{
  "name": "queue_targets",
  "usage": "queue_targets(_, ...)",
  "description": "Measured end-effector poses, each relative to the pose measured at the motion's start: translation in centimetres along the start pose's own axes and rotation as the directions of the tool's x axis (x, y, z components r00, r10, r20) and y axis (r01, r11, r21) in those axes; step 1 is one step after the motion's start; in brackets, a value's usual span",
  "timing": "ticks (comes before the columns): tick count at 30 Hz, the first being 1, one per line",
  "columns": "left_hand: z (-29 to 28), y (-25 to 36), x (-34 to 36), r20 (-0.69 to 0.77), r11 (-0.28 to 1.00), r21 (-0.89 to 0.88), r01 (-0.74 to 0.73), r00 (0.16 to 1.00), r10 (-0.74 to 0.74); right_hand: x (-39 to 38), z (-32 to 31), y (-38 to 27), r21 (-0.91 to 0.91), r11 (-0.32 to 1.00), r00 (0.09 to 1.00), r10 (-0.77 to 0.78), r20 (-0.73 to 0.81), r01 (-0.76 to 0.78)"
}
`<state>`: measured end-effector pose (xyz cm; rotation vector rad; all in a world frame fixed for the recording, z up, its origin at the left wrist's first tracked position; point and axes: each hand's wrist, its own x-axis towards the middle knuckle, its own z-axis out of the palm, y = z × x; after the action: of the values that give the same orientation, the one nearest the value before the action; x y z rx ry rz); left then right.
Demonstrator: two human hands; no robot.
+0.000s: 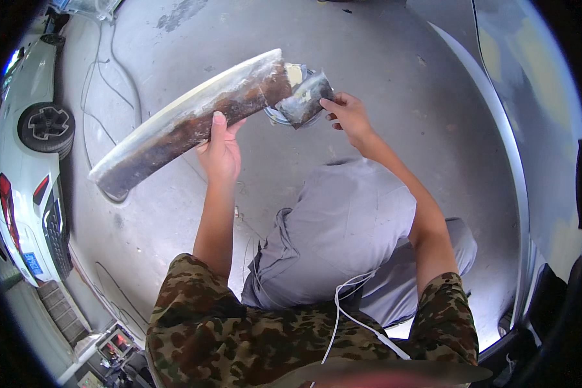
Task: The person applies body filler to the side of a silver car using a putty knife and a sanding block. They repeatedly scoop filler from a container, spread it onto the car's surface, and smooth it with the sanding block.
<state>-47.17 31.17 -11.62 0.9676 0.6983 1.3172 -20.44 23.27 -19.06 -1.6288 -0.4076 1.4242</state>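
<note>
My left hand point(221, 147) grips a long, slightly curved board point(187, 116), smeared brown and white with a pale cream upper edge. Its thumb lies on the near face, and the board slants up to the right. In my right hand point(350, 118), a small dark flat scraper point(306, 98) coated with greyish-white paste is pinched between thumb and fingers. The scraper's left corner is close to the board's right end; whether they touch I cannot tell. Behind both, a round tub point(296, 74) with cream-coloured paste on it is mostly hidden.
A white car point(29, 174) stands along the left. To the right is a grey body panel point(530, 110) with yellowish patches. A hose point(136, 97) and thin cables lie on the grey floor point(381, 58). A white cable point(337, 310) hangs across my lap.
</note>
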Motion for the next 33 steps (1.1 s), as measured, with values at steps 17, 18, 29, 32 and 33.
queue_targets(17, -2.7, -4.4, 2.3, -0.195, 0.988, 0.135, 0.076, 0.98, -0.049, -0.1, 0.3, -0.1, 0.356, 0.929, 0.993, -0.115, 0.016, 0.102)
queue_targets(18, -2.7, -4.3, 2.3, -0.201, 0.988, 0.141, 0.062, 0.979, -0.033, 0.0, 0.2, 0.0, 0.384, 0.917, 0.992, -0.122, 0.016, 0.107)
queue_targets(29, -3.4, -3.9, 3.9, 0.059, 0.987, 0.102, 0.121, 0.99, -0.128, -7.1, -9.8, -1.8, 0.468, 0.872, 0.986, -0.168, 0.012, 0.143)
queue_targets(32, 1.0, -3.7, 4.2, 0.237, 0.993, 0.02, 0.117, 0.964, -0.119, -12.9, -13.2, -2.6, 0.48, 0.853, 0.978, -0.194, -0.073, 0.205)
queue_targets(33, 2.5, -3.1, 4.0, 0.335, 0.988, -0.038, 0.151, 0.933, -0.129, -14.6, -14.8, -2.4, 0.503, 0.819, 0.958, -0.279, -0.071, 0.276)
